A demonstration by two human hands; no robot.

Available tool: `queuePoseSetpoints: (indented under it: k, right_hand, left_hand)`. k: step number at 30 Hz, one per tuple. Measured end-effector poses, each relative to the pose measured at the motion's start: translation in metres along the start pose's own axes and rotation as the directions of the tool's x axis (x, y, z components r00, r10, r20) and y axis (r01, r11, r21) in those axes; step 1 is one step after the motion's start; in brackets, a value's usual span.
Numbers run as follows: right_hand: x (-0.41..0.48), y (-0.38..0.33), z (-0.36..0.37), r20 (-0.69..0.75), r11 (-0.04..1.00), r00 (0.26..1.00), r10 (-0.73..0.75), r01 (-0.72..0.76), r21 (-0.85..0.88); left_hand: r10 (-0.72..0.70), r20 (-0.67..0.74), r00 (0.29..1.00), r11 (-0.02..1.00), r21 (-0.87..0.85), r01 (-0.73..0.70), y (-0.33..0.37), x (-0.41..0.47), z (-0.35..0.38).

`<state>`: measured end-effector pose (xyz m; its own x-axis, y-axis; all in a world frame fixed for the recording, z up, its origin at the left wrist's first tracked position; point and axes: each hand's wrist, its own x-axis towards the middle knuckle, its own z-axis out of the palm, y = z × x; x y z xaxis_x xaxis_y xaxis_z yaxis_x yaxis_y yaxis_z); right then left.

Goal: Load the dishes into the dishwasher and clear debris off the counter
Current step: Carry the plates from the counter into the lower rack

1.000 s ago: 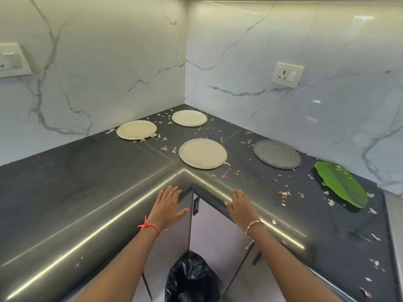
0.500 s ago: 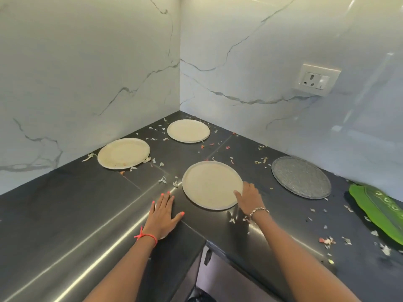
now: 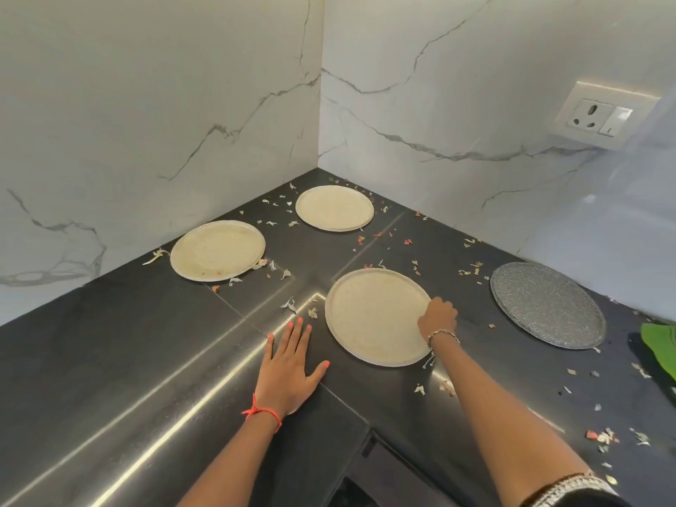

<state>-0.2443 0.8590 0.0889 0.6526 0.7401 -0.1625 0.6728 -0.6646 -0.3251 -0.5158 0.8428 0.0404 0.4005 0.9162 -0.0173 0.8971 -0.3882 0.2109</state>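
A person's left grip (image 3: 289, 364) lies flat and released on a dark corner tabletop (image 3: 109, 360), fingers spread on the bare stone and a red thread (image 3: 261, 411) at the wrist. Just to its right, the right grip (image 3: 439, 318), with a chain bracelet (image 3: 443, 334) at the wrist, curls its fingers over the right rim of the nearest cream plate (image 3: 369, 316). That plate sits flat on the tabletop between the two grips. Small scraps of debris (image 3: 600, 437) lie scattered to the right of the right grip and nearer the camera. A green leaf (image 3: 658, 342) shows at the frame's right edge. Farther right of the right grip rests a grey speckled plate (image 3: 547, 305), apart from the cream one. Beyond the left grip sits a second cream plate (image 3: 217, 250). A third cream plate (image 3: 334, 208) lies farthest, in the corner beyond both grips, below white marble walls (image 3: 146, 122). A wall socket (image 3: 600, 117) is mounted high to the right.
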Motion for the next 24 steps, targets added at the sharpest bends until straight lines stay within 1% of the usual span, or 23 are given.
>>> queuePoseSetpoints:
  k: [3, 6, 7, 11, 14, 17, 19, 22, 24]
  right_hand:
    - [0.008, 0.003, -0.001, -0.049, 0.989, 0.996, 0.081, -0.075, 0.126]
    - [0.014, 0.006, -0.005, -0.036, 0.927, 0.982, 0.185, -0.162, 0.339]
    - [0.014, 0.006, -0.007, -0.026, 0.904, 0.978, 0.208, -0.182, 0.386]
    - [0.008, 0.006, -0.015, -0.012, 0.831, 0.966, 0.256, -0.214, 0.513]
    - [0.004, 0.006, -0.018, 0.001, 0.771, 0.967, 0.256, -0.205, 0.603]
    - [-0.003, 0.007, -0.020, 0.077, 0.731, 0.973, 0.216, -0.214, 0.648]
    - [-0.010, 0.007, -0.022, 0.166, 0.705, 0.969, 0.184, -0.248, 0.664]
    - [-0.021, 0.008, -0.027, 0.357, 0.606, 0.927, 0.118, -0.352, 0.713]
    - [-0.031, 0.010, -0.032, 0.400, 0.526, 0.914, 0.072, -0.376, 0.763]
  left_hand:
    - [0.000, 0.003, 1.000, 1.000, -0.008, 0.000, -0.001, 0.000, 0.001]
    - [0.001, -0.011, 1.000, 0.999, -0.034, -0.001, 0.000, 0.000, 0.001]
    - [0.003, -0.012, 1.000, 0.999, -0.038, -0.003, 0.000, 0.000, 0.001]
    - [-0.004, -0.007, 1.000, 1.000, -0.023, 0.004, 0.000, 0.000, 0.000]
    - [-0.005, -0.008, 1.000, 1.000, 0.006, 0.005, 0.001, 0.000, -0.001]
    - [-0.006, -0.005, 1.000, 1.000, 0.012, 0.006, 0.002, 0.000, -0.001]
    - [-0.005, -0.003, 1.000, 1.000, 0.020, 0.005, 0.002, 0.000, -0.001]
    - [-0.002, -0.001, 1.000, 1.000, 0.001, 0.002, 0.002, -0.002, -0.001]
    - [0.006, -0.023, 1.000, 0.998, -0.057, -0.008, 0.005, -0.005, -0.002]
